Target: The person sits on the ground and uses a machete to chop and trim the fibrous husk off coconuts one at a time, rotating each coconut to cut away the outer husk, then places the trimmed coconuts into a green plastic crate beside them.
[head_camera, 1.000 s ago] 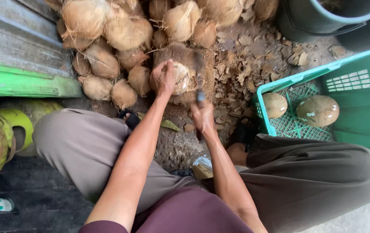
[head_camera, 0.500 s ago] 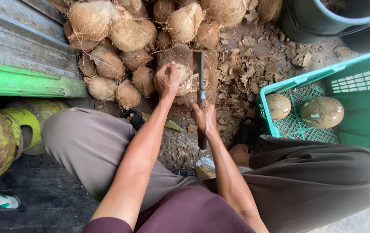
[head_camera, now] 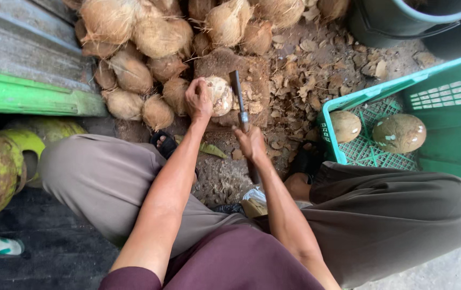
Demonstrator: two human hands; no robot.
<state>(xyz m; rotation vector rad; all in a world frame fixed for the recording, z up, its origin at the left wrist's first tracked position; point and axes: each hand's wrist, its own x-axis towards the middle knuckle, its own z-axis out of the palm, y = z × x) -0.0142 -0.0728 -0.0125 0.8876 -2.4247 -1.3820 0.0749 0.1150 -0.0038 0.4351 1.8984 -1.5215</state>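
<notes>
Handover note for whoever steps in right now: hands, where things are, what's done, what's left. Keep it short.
Left hand: grips the coconut and steadies it on the wooden block.
Right hand: closed on the handle of the cleaver, blade up beside the coconut.
Done: two trimmed coconuts lie in the green crate; husk chips litter the ground.
Left: this coconut is partly pale, trimming looks unfinished; a pile of husked coconuts waits behind the block.

Coconut pile [head_camera: 149, 48] left, crate [head_camera: 445, 145] right, holding two coconuts [head_camera: 381, 130].
</notes>
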